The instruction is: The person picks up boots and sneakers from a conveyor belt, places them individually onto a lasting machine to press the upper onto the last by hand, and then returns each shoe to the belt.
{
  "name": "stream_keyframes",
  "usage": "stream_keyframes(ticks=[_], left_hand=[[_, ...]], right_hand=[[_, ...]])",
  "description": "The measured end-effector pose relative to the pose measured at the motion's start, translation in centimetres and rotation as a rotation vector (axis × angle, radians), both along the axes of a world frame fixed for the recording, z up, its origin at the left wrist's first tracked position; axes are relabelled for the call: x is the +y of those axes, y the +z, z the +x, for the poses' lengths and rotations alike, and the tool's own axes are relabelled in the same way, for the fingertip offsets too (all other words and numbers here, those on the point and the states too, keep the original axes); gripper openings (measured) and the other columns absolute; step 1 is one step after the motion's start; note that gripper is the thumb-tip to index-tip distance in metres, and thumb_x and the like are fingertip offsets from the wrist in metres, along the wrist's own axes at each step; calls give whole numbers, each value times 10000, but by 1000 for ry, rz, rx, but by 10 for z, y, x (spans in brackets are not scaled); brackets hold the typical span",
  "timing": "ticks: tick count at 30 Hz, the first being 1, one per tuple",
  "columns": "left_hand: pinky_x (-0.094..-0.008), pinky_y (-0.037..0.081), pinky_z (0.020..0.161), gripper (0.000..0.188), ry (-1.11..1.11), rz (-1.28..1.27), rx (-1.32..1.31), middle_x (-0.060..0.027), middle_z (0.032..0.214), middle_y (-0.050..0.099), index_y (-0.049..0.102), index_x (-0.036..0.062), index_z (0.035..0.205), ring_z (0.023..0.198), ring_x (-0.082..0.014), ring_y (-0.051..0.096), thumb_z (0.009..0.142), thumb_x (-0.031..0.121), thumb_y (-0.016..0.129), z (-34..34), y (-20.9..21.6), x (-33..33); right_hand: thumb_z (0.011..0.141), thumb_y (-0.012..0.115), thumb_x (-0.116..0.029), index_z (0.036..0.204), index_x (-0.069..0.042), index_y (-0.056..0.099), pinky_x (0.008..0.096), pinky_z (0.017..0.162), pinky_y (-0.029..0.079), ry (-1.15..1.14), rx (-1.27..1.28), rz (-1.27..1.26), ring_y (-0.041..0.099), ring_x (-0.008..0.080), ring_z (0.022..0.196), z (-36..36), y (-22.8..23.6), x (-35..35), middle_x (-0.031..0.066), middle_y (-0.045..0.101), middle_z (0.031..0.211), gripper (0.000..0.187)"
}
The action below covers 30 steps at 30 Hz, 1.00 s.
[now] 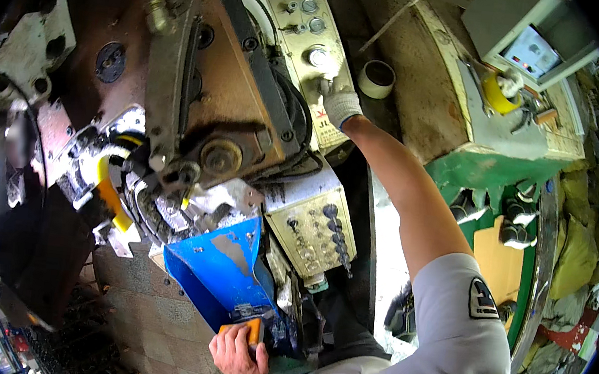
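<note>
My left hand point(236, 354) is closed around an orange-and-black hand-sized block point(253, 330), low beside a blue metal chute point(215, 258). My right hand point(341, 105), in a whitish knitted glove, reaches out to a cream control panel point(331, 133). Its fingers are bent together at the panel face, just below a round gauge point(317, 57). Glare there hides what the fingertips grip. A row of smaller gauges and knobs runs up the panel beyond this hand.
A heavy brown machine point(239, 64) with cables fills the left. Below the panel stands a cream box point(314, 225) with dark knobs. A round cup point(376, 78) lies right of my glove. On the green bench are a yellow tape roll point(500, 95) and tools; shoes point(518, 221) sit underneath.
</note>
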<state>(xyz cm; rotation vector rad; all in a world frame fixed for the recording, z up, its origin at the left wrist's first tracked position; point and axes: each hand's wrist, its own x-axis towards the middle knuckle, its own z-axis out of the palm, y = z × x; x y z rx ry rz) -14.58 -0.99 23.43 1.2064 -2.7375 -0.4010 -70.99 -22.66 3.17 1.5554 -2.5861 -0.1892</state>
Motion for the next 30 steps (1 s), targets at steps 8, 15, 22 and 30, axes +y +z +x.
stream_keyframes(ticks=[8,15,22,30], left_hand=[[-484,444,959,428,75,-7,7,-170,1178,672,653,12,1208,1100,-371,629,964,360,598,-20,27,6],[-492,445,954,444,2,20,25,-177,1190,668,652,9,1212,1114,-381,630,954,366,598,-27,22,-15],[-489,452,933,423,28,14,47,-172,1177,675,653,9,1204,1092,-378,643,962,351,592,-31,23,-12],[-493,443,940,425,31,33,10,-167,1152,678,654,8,1164,1071,-373,639,952,367,574,-31,20,-13]], right_hand=[[951,588,-194,1098,6,686,455,851,592,207,-387,7,711,377,958,-26,-14,-72,264,709,1065,267],[1002,534,-498,1181,-46,665,493,793,574,-524,-1198,-112,712,319,845,-107,-59,-38,217,728,999,504],[994,562,-233,1175,-14,683,455,783,605,41,-351,-269,723,362,936,-59,8,-8,244,730,1011,309],[994,527,-133,1146,-18,703,459,772,616,328,-240,127,730,351,936,-63,10,-50,214,720,1006,260]])
